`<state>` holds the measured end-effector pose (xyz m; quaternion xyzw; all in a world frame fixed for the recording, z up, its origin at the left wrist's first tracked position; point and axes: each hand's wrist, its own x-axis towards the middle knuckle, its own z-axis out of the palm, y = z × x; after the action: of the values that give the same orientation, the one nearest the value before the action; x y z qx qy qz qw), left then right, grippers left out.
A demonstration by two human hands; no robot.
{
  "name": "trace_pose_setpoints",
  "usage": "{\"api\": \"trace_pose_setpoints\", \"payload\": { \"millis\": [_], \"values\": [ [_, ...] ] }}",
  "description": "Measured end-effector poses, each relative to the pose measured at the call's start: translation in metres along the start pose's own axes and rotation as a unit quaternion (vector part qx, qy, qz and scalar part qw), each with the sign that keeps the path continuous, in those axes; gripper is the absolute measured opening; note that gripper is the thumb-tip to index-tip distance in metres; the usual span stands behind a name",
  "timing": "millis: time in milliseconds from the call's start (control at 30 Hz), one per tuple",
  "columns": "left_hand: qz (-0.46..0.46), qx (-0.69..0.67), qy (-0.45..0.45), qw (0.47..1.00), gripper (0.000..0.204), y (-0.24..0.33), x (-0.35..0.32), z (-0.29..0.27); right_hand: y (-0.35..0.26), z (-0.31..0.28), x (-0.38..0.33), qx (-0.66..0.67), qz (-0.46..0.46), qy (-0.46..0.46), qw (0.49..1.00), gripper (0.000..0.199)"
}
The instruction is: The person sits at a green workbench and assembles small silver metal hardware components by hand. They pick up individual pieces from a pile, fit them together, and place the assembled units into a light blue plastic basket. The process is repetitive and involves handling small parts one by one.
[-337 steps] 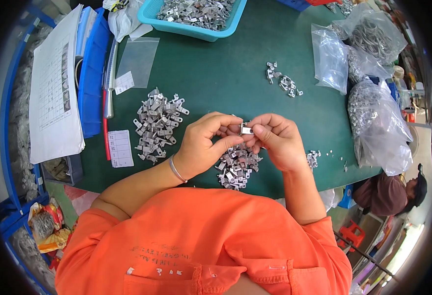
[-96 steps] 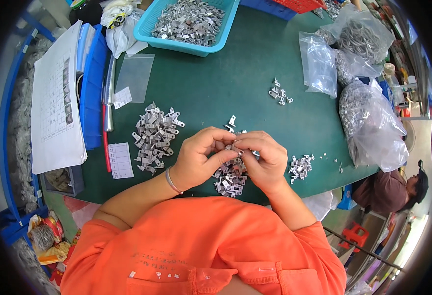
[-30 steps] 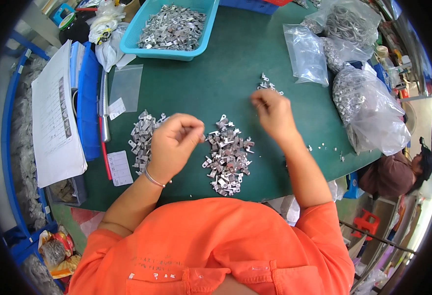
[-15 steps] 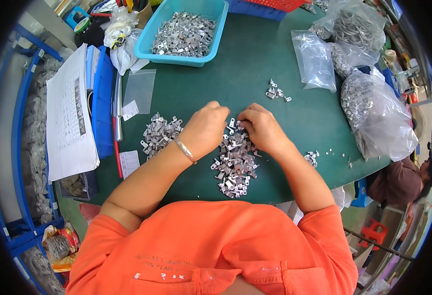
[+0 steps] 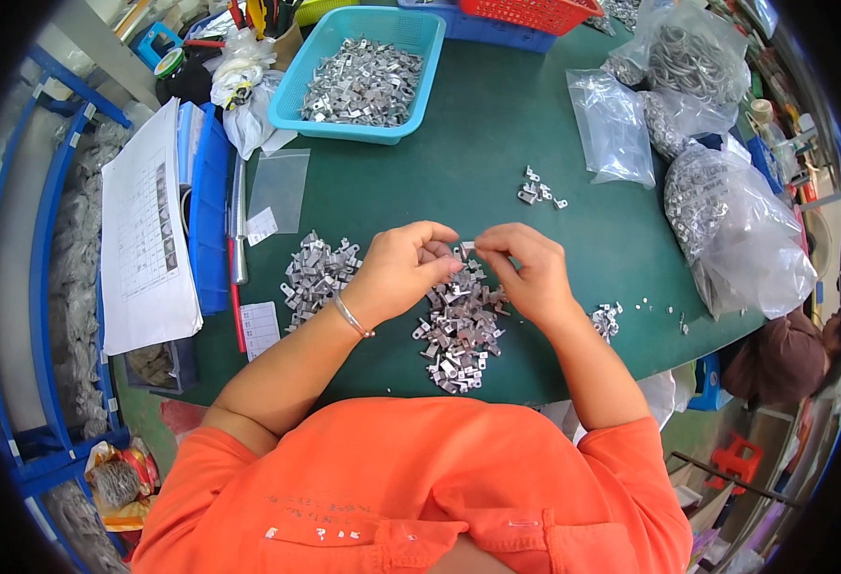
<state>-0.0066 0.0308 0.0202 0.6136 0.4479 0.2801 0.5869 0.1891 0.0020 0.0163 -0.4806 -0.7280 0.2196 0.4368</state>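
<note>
Over the top of the middle pile, my left hand (image 5: 403,272) and my right hand (image 5: 533,275) meet with their fingertips close together. A small silver metal bracket (image 5: 467,246) shows between them, pinched by the thumb and forefinger of each hand. Beneath lies an elongated pile of loose metal brackets (image 5: 461,335), its upper end partly covered by my fingers. Another heap of brackets (image 5: 317,273) lies left of it, beside my left wrist, which wears a bangle (image 5: 351,316).
A turquoise basket (image 5: 280,114) of brackets stands at the back. Small bracket groups lie at the back right (image 5: 538,188) and beside my right forearm (image 5: 606,320). Plastic bags of metal parts (image 5: 717,206) line the right edge; a blue bin (image 5: 212,215) with papers (image 5: 143,249) stands left.
Both hands have lifted from the pile's top, their fingers now turned toward each other with a bracket between the fingertips. The whole view has shifted slightly.
</note>
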Motion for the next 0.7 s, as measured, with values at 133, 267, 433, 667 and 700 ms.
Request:
{"api": "trace_pose_setpoints", "payload": {
  "millis": [133,267,433,667,700],
  "values": [
    [0.080,-0.018,-0.004,0.997,0.021,0.005,-0.010,0.003,-0.018,-0.003,-0.006,0.018,-0.041,0.037,0.998,0.018],
    [0.218,0.089,0.038,0.971,0.019,0.010,-0.021,-0.003,-0.020,-0.004,-0.012,0.036,-0.064,-0.001,0.997,0.018],
    [0.206,0.264,0.161,0.928,0.017,0.018,-0.054,-0.059,0.031,-0.039,0.001,-0.191,0.045,-0.001,0.980,0.013],
    [0.080,0.338,0.159,0.924,0.021,-0.009,-0.075,-0.101,0.065,-0.034,0.029,-0.326,0.072,-0.039,0.942,0.016],
    [0.082,0.324,0.174,0.926,0.021,-0.006,-0.074,-0.101,0.064,-0.036,0.028,-0.305,0.060,-0.025,0.950,0.015]
  ]
}}
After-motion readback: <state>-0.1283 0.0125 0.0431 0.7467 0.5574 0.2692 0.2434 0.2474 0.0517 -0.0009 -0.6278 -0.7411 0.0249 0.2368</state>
